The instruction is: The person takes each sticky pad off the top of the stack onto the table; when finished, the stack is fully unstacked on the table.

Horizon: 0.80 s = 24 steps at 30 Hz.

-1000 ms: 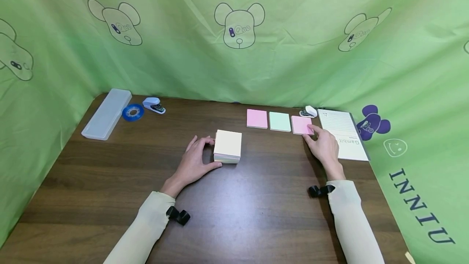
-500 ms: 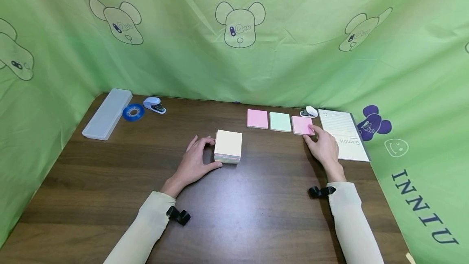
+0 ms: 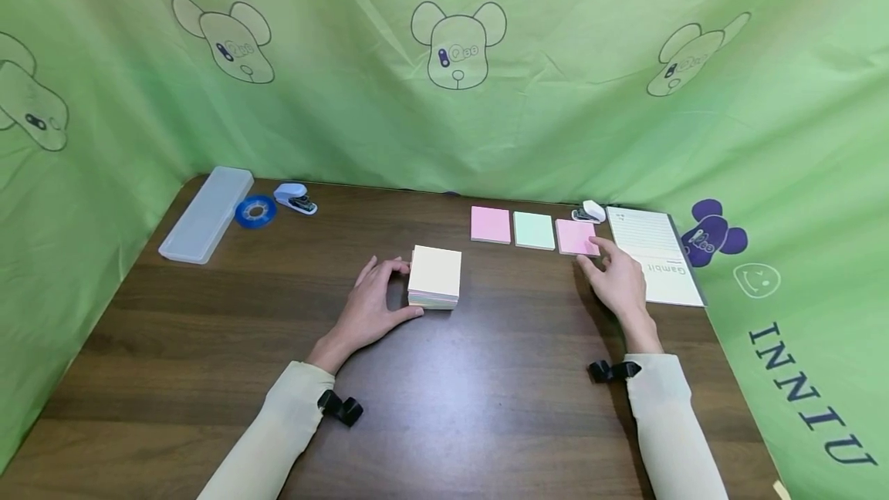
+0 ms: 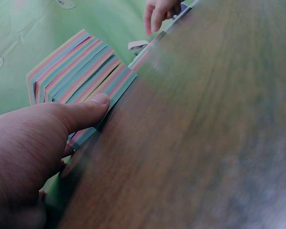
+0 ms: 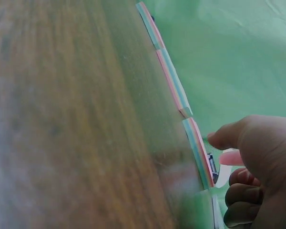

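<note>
A thick square stack of sticky notes [image 3: 434,271] sits mid-table, cream on top, with several coloured layers along its sides in the left wrist view. My left hand [image 3: 368,307] holds it at the near left corner, thumb against the front face and fingers at the left side. Over at the right, my right hand [image 3: 618,284] hovers at a pink sticky-note pad [image 3: 575,236]. In the right wrist view its thumb stands apart from that pad, and the other fingers are loosely bent. Further left in the same row lie a mint pad [image 3: 534,231] and another pink pad [image 3: 490,224].
A white stapler [image 3: 590,211] and a lined notepad [image 3: 660,253] lie at the right. Back left are a translucent case [image 3: 207,214], a blue tape roll [image 3: 255,211] and a light-blue stapler [image 3: 295,197]. A green printed cloth [image 3: 347,99] hangs behind the table.
My right hand has eased slightly right, off the right-hand pink pad. My left hand stays at the stack. The whole head view has shifted a little.
</note>
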Each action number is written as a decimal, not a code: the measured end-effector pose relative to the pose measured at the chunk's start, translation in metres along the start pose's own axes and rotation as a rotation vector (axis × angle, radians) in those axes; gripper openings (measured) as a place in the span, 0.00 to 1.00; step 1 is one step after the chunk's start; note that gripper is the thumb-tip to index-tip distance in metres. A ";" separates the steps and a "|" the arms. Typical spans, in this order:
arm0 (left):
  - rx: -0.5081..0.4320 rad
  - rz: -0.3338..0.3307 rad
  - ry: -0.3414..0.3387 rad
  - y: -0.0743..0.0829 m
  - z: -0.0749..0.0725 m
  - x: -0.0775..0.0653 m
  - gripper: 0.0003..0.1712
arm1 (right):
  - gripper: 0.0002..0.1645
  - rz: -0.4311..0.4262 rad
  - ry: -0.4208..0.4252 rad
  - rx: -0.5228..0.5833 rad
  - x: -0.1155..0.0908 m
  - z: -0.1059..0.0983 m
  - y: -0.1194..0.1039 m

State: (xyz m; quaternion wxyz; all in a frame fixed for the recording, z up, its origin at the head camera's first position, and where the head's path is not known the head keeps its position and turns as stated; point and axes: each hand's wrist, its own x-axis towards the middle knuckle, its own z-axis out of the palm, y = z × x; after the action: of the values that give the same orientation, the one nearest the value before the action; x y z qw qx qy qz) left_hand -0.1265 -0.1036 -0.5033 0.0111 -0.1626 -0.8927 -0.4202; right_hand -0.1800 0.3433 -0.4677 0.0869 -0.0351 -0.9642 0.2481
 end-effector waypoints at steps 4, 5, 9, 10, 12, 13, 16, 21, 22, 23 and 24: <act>-0.002 0.001 0.001 0.001 -0.001 0.000 0.42 | 0.29 -0.026 0.019 0.018 -0.001 0.001 -0.005; -0.002 0.002 0.001 0.001 -0.001 -0.001 0.42 | 0.29 -0.035 0.027 0.021 -0.002 0.001 -0.006; -0.004 -0.002 -0.004 0.002 -0.001 0.000 0.42 | 0.27 -0.060 0.054 0.029 -0.004 0.000 -0.013; -0.004 -0.004 -0.005 0.002 -0.001 -0.001 0.42 | 0.27 -0.068 0.061 0.032 -0.004 0.000 -0.016; -0.008 -0.004 -0.002 0.002 -0.001 -0.001 0.42 | 0.26 -0.085 0.074 0.039 -0.005 -0.001 -0.020; -0.009 -0.004 -0.001 0.002 -0.001 -0.001 0.42 | 0.26 -0.094 0.081 0.044 -0.005 -0.001 -0.023; -0.011 -0.001 0.002 0.002 -0.001 -0.001 0.41 | 0.25 -0.117 0.098 0.060 -0.006 -0.001 -0.029; -0.006 0.002 0.001 0.001 -0.001 0.000 0.42 | 0.23 -0.145 0.118 0.086 -0.009 -0.001 -0.039; -0.005 0.003 0.001 0.001 -0.001 0.000 0.42 | 0.23 -0.150 0.123 0.090 -0.010 -0.001 -0.041; -0.004 0.004 0.001 0.001 -0.001 0.000 0.42 | 0.23 -0.152 0.127 0.094 -0.010 -0.001 -0.043; -0.003 0.006 0.002 0.001 -0.001 0.000 0.42 | 0.23 -0.152 0.132 0.097 -0.011 -0.001 -0.044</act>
State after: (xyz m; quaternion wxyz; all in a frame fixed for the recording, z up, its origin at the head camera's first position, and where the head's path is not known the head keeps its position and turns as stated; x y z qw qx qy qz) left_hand -0.1259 -0.1033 -0.5020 0.0127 -0.1648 -0.8915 -0.4218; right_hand -0.1704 0.3035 -0.4472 0.1703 0.0262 -0.9432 0.2841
